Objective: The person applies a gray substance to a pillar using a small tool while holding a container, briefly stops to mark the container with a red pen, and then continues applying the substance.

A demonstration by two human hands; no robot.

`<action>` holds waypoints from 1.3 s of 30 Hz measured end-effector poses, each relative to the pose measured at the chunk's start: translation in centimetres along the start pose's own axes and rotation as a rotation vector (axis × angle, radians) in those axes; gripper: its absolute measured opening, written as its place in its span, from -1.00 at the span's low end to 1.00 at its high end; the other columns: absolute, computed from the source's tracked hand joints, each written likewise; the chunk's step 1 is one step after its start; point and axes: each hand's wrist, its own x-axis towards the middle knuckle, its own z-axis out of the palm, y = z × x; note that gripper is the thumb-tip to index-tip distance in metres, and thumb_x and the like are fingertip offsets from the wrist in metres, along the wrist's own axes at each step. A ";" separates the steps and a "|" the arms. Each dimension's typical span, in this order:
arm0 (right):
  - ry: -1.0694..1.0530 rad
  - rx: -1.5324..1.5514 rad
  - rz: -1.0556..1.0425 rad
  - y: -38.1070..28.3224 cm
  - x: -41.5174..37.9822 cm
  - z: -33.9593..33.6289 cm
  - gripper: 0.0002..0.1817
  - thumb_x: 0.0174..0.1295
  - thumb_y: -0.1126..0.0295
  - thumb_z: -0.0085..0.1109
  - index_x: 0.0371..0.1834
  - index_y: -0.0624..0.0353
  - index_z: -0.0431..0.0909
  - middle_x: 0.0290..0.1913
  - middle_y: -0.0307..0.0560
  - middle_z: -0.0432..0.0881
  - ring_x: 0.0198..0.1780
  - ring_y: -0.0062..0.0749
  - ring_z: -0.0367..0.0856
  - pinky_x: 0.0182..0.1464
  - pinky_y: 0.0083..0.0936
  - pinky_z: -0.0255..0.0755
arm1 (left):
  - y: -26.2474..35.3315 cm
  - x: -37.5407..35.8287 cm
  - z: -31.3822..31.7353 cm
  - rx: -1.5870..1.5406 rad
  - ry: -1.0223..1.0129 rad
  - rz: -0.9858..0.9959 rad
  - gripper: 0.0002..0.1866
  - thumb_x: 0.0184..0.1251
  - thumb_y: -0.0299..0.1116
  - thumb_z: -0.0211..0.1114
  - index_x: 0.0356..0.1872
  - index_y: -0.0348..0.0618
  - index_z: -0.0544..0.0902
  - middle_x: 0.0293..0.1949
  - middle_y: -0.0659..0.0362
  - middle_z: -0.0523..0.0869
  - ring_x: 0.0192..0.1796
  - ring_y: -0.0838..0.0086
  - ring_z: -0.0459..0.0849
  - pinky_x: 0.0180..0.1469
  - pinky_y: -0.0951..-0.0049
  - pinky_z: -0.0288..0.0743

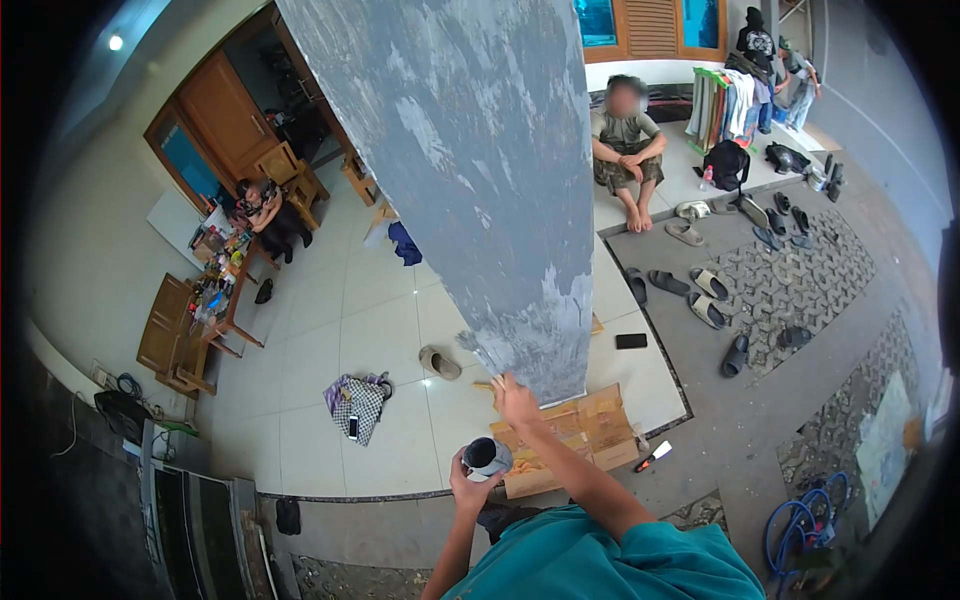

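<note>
A square pillar point(470, 150) with patchy grey paint rises in front of me. Its lower part looks darker and streaked. My right hand point(515, 402) is closed around a paintbrush point(488, 358), whose bristles are at the pillar's lower left edge; whether they touch it is hard to tell. Lower down, my left hand point(470, 487) grips a small paint cup point(497, 462), grey-smeared outside and dark inside. Cardboard point(607, 420) lies flat on the tiles around the pillar's foot.
A scraper point(653, 457) and a phone point(631, 341) lie right of the pillar. Left are a sandal point(440, 363) and a checkered cloth point(358, 408). One person point(628, 140) sits on the ledge, another point(268, 215) by a cluttered table point(232, 297). Footwear point(708, 312) lies along the step.
</note>
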 end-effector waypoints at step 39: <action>0.403 0.158 0.004 4.5 2.3 -9.7 -0.62 0.42 0.11 0.05 -0.24 0.28 0.47 -0.51 0.34 0.59 -0.37 0.37 0.59 -0.37 0.08 0.44 | 0.0 1.3 4.7 -0.109 -0.038 0.051 -0.17 -0.26 -0.46 0.68 0.15 -0.26 0.43 0.00 0.05 0.65 0.06 0.34 0.67 0.15 0.31 0.55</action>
